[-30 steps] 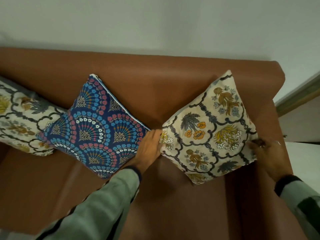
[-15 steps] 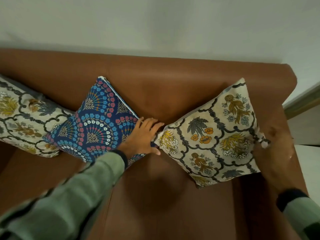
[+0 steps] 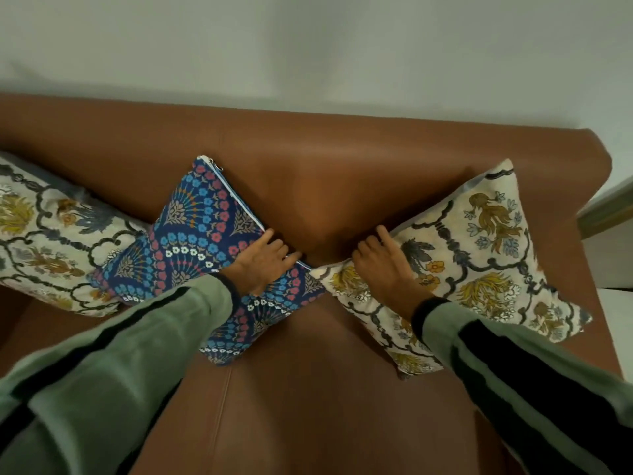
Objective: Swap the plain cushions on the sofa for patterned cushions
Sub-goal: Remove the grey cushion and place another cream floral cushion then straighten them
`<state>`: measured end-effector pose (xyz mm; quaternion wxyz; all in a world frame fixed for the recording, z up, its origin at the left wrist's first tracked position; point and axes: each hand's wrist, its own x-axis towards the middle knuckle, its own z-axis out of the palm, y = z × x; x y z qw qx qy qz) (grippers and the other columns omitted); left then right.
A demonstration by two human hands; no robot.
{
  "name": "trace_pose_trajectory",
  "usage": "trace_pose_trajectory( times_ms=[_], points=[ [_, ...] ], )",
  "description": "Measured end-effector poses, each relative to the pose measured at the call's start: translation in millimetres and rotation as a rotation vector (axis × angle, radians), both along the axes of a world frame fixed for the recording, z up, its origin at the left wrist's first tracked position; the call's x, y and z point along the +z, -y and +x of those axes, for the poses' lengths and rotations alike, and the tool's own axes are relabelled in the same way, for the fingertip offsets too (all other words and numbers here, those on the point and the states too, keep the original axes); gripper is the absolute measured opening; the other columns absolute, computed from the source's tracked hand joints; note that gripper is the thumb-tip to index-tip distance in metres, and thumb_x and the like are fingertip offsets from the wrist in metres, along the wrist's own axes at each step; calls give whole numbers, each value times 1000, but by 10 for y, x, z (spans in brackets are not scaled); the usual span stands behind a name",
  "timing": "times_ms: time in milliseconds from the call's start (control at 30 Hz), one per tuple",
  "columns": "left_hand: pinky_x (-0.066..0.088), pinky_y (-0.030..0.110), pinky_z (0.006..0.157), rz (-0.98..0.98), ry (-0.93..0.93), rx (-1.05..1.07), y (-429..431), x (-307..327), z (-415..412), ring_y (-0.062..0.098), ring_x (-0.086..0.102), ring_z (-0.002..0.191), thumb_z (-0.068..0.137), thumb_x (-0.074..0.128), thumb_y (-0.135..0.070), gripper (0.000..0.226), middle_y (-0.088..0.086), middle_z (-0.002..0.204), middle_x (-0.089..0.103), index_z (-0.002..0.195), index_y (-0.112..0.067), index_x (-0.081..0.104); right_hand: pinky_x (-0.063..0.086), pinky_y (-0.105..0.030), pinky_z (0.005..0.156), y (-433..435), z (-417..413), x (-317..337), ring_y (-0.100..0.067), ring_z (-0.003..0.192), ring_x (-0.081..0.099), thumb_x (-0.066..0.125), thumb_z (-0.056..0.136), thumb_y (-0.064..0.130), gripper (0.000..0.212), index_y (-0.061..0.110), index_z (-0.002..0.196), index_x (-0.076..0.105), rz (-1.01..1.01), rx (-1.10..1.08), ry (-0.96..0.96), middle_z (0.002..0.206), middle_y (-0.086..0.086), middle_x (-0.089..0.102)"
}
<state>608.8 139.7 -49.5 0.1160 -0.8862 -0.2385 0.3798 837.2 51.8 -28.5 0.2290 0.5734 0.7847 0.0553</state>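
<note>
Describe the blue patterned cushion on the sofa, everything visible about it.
The blue cushion is a square fabric cushion printed with fan shapes of blue, pink and white flowers on navy. A light zip runs along its upper right edge, with a metal pull at the top corner. It stands on one corner like a diamond, leaning against the backrest of the brown sofa. The left hand lies flat on its right side. Its left corner overlaps the cream cushion beside it; its right corner meets the other cream cushion.
</note>
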Motion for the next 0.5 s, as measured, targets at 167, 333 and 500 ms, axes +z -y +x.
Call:
trace_pose_trajectory(
  times_ms=[167, 333, 500],
  points=[
    [20, 52, 114, 85, 156, 26, 46, 169, -155, 31, 41, 118, 76, 77, -43, 115, 12, 127, 45, 155, -11, 0, 19, -51, 117, 18, 1, 20, -28, 113, 52, 66, 80, 15, 31, 14, 110, 63, 40, -103, -35, 112, -6, 63],
    [22, 54, 113, 152, 224, 54, 137, 332, -277, 33, 39, 120, 79, 76, -36, 111, 13, 130, 44, 155, -12, -2, 26, -56, 109, 3, 41, 130, -28, 113, 49, 63, 81, 9, 26, 15, 106, 62, 89, -243, -104, 109, -4, 62],
    [22, 55, 113, 179, 256, 60, 308, 369, -532, 32, 39, 118, 80, 76, -37, 112, 12, 127, 42, 155, -16, -4, 28, -62, 106, 21, 52, 116, -28, 112, 48, 64, 77, 9, 30, 16, 106, 61, 110, -316, -101, 106, -3, 60]
  ],
)
